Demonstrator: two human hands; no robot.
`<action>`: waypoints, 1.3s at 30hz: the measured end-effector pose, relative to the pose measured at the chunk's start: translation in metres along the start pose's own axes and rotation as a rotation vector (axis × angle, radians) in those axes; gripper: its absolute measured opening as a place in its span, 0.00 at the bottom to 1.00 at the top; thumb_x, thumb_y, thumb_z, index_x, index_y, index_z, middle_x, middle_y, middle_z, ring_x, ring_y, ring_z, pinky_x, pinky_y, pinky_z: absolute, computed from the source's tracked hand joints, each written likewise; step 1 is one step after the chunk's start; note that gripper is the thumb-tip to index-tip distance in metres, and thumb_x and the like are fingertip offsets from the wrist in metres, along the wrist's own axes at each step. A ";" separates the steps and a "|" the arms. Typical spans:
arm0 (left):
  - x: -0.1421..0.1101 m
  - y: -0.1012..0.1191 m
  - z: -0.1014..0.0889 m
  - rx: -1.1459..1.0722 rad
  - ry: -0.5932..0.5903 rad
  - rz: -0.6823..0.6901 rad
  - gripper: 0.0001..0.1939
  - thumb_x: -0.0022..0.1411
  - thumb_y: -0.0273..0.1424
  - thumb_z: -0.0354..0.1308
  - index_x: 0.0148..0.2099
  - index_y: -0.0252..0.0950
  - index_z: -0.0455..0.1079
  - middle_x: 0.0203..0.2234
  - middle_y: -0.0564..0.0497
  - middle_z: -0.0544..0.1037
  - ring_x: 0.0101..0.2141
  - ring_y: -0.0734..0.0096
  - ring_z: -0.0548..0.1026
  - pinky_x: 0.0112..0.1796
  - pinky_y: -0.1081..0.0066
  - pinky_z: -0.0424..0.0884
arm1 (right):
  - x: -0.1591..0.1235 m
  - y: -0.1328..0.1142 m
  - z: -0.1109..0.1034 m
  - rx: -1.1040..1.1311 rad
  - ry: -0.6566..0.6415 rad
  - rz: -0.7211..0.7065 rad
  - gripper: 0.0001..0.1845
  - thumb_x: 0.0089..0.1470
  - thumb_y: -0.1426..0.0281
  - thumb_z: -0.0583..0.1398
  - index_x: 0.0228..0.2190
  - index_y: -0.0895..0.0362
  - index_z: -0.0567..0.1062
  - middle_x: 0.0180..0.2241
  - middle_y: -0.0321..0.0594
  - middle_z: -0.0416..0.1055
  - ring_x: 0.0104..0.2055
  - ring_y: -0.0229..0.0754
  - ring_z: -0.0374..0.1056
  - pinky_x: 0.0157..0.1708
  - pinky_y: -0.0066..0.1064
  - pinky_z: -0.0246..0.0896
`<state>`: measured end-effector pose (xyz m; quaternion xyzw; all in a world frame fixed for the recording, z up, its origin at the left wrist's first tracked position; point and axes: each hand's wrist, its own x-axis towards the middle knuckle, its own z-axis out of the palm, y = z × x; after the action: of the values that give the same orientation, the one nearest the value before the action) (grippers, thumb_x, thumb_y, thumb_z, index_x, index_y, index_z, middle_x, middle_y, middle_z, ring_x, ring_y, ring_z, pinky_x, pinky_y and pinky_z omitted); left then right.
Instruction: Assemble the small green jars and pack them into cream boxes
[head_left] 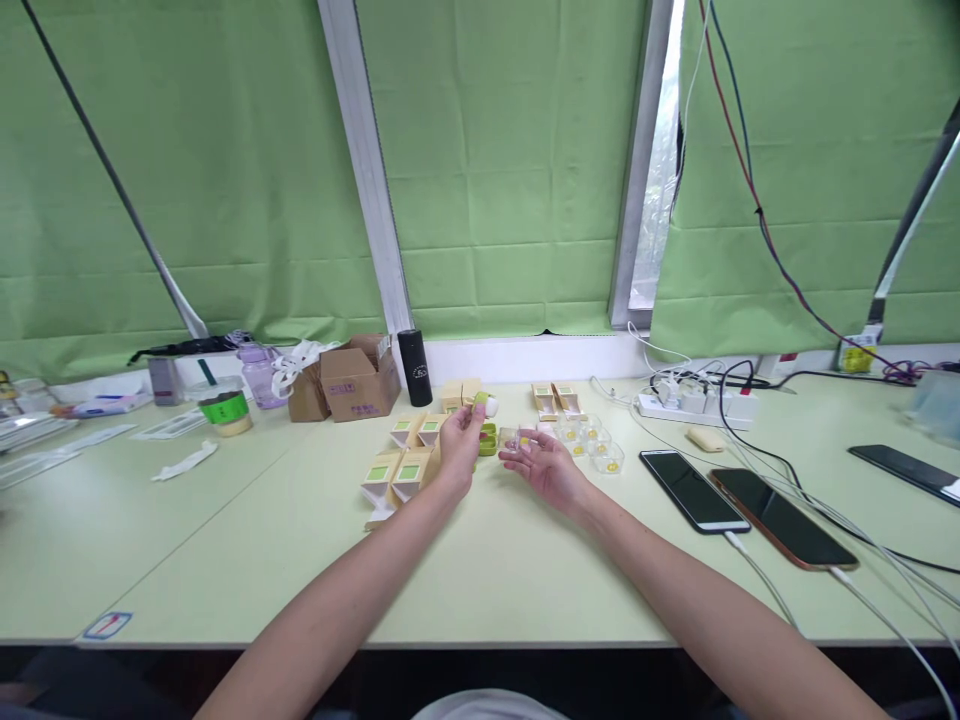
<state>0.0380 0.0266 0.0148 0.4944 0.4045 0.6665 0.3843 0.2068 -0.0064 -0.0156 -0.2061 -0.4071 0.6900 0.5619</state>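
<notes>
My left hand (pixel 459 442) is closed on a small green-and-white piece (pixel 484 402), whose kind I cannot make out. My right hand (pixel 549 466) pinches a small clear plastic container (pixel 511 439) between thumb and fingers. Between the hands a green tray-like piece (pixel 487 440) rests on the table, partly hidden by the left hand. Just right of my right hand stand several clear round cups (pixel 592 438) with yellow spots inside. Left of my left hand, several small beige cardboard boxes (pixel 396 472) with green panels sit close together, some behind the wrist.
Two more small open boxes (pixel 558 402) stand farther back. Two phones (pixel 694 490) (pixel 784 517) with charging cables lie at the right, near a white power strip (pixel 697 407). A brown carton (pixel 361 378), black cylinder (pixel 415 368) and drink cup (pixel 225 408) stand at the back left.
</notes>
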 end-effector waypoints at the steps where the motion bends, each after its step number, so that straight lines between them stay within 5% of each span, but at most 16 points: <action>1: -0.001 -0.001 0.001 -0.001 -0.007 0.005 0.28 0.57 0.57 0.68 0.42 0.36 0.78 0.41 0.46 0.83 0.40 0.64 0.80 0.35 0.71 0.74 | 0.001 -0.001 -0.002 0.002 0.009 0.000 0.25 0.42 0.62 0.78 0.39 0.54 0.76 0.40 0.41 0.81 0.44 0.49 0.80 0.52 0.44 0.72; 13: -0.013 -0.014 -0.010 -0.044 -0.074 -0.027 0.30 0.55 0.58 0.70 0.41 0.34 0.76 0.37 0.47 0.81 0.36 0.67 0.78 0.34 0.71 0.75 | 0.004 0.002 -0.006 -0.013 0.075 -0.025 0.28 0.44 0.58 0.78 0.42 0.50 0.74 0.41 0.39 0.81 0.40 0.46 0.79 0.40 0.38 0.74; 23: -0.015 -0.013 -0.010 -0.064 -0.104 -0.049 0.32 0.53 0.58 0.71 0.41 0.33 0.78 0.39 0.44 0.83 0.36 0.66 0.79 0.36 0.70 0.76 | 0.001 0.008 -0.003 -0.167 0.144 -0.039 0.33 0.36 0.65 0.80 0.44 0.50 0.76 0.42 0.36 0.74 0.37 0.41 0.74 0.30 0.34 0.76; 31: -0.017 -0.012 -0.011 -0.050 -0.111 -0.044 0.29 0.54 0.56 0.71 0.41 0.34 0.78 0.38 0.45 0.83 0.38 0.65 0.80 0.36 0.70 0.76 | 0.002 0.007 -0.004 -0.208 0.122 -0.033 0.33 0.34 0.69 0.78 0.46 0.51 0.80 0.44 0.38 0.76 0.37 0.41 0.74 0.34 0.35 0.75; 39: -0.018 -0.011 -0.011 -0.016 -0.110 -0.021 0.28 0.55 0.55 0.71 0.41 0.34 0.78 0.40 0.44 0.83 0.39 0.63 0.80 0.37 0.70 0.76 | 0.001 0.009 -0.002 -0.176 0.146 0.020 0.34 0.38 0.63 0.80 0.45 0.50 0.74 0.42 0.38 0.77 0.40 0.47 0.80 0.35 0.41 0.81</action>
<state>0.0321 0.0122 -0.0034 0.5230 0.3828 0.6373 0.4169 0.2025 -0.0052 -0.0243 -0.3083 -0.4220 0.6403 0.5629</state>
